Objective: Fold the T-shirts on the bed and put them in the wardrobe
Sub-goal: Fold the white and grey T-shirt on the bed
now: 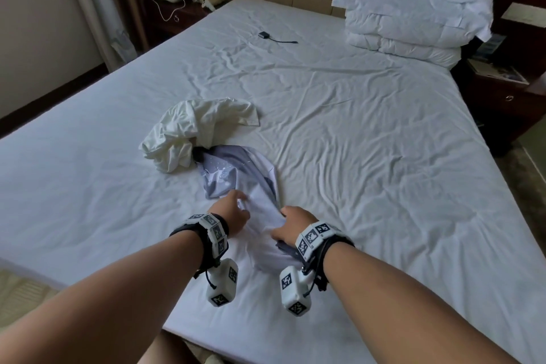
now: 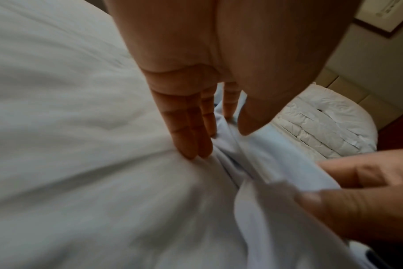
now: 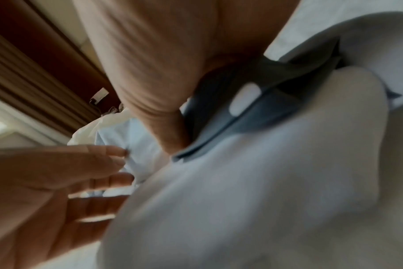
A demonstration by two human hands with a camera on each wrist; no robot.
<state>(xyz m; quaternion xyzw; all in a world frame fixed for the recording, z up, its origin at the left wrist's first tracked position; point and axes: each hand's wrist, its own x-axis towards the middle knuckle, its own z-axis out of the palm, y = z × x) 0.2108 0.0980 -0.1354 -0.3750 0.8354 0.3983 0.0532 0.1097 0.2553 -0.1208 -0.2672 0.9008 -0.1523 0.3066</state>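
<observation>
A pale blue T-shirt (image 1: 236,174) with a grey print and a dark collar (image 3: 242,109) lies bunched near the front of the bed (image 1: 369,127). My left hand (image 1: 236,207) rests on its near part, the straight fingers (image 2: 191,136) pressing into the cloth. My right hand (image 1: 288,223) grips a fold of the same shirt just to the right, with the thumb (image 2: 311,200) over the fabric. A crumpled cream T-shirt (image 1: 195,130) sits just behind, touching the blue one. The right hand's fingertips are hidden under the cloth.
Stacked pillows and a folded duvet (image 1: 413,18) fill the bed's far right corner. A small black device with a cable (image 1: 263,35) lies on the sheet far back. Nightstands stand at the far left (image 1: 177,15) and the right (image 1: 502,91). No wardrobe is in view.
</observation>
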